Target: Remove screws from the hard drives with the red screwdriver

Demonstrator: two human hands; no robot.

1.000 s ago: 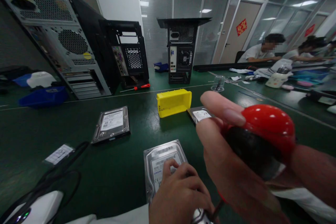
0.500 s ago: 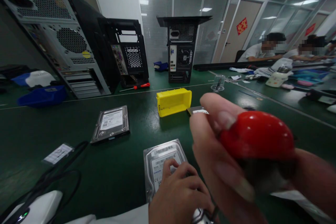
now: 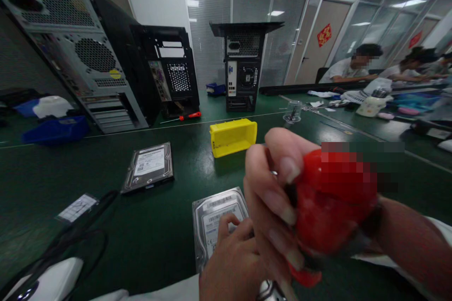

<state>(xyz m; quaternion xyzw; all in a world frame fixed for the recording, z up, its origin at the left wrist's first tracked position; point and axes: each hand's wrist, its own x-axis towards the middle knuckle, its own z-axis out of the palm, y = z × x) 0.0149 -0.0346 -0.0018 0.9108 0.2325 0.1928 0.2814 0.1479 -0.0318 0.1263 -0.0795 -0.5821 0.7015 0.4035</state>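
Note:
A silver hard drive (image 3: 221,204) lies label up on the green table in front of me. My left hand (image 3: 235,261) presses on its right part, fingers bent over the label and edge, holding it. My right hand (image 3: 270,197) is raised close to the camera, fingers wrapped round a red-and-black electric screwdriver (image 3: 328,218). The tool is blurred, and its tip is hidden behind the hand. A small shiny metal part (image 3: 270,289) shows below the hands; I cannot make out what it is.
Another hard drive (image 3: 150,164) lies to the left, near a small bagged label (image 3: 77,207) and black cables (image 3: 88,225). A yellow bin (image 3: 233,138) lies ahead. Computer cases (image 3: 243,66) and a red-handled screwdriver (image 3: 190,115) stand or lie behind. Other people (image 3: 353,70) sit at far right.
My right hand has turned the screwdriver and moved slightly left, so more of its red body shows. The left hand stays on the hard drive.

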